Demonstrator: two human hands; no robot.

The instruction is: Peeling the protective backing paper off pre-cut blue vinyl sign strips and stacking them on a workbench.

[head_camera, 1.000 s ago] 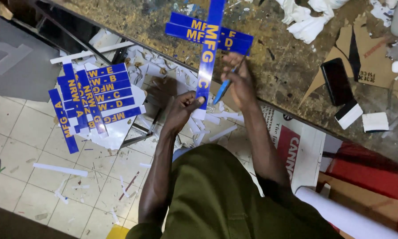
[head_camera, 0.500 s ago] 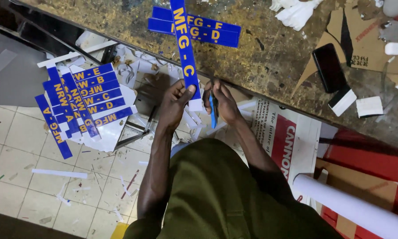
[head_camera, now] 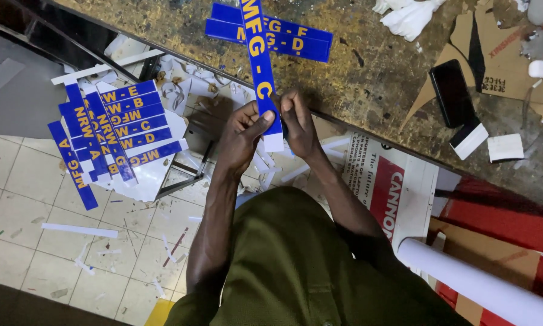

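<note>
A long blue strip with yellow lettering [head_camera: 258,57] is held upright over the edge of the worn workbench [head_camera: 368,66]. My left hand [head_camera: 242,136] pinches its lower left edge near the white end. On its right edge sits my right hand [head_camera: 298,124], fingers curled against the strip. Whether a small blue tool is still in that hand cannot be told. Two more blue lettered strips [head_camera: 295,37] lie flat on the bench behind the held one.
A pile of blue lettered strips [head_camera: 105,130] lies on white offcuts at the left, above a tiled floor strewn with scraps. A black phone [head_camera: 451,92], cardboard pieces and white scraps are on the bench at right. A white tube [head_camera: 482,284] lies lower right.
Both hands have come together on the lower end of the strip. The blue tool seen in my right hand earlier is no longer visible. The view has shifted closer.
</note>
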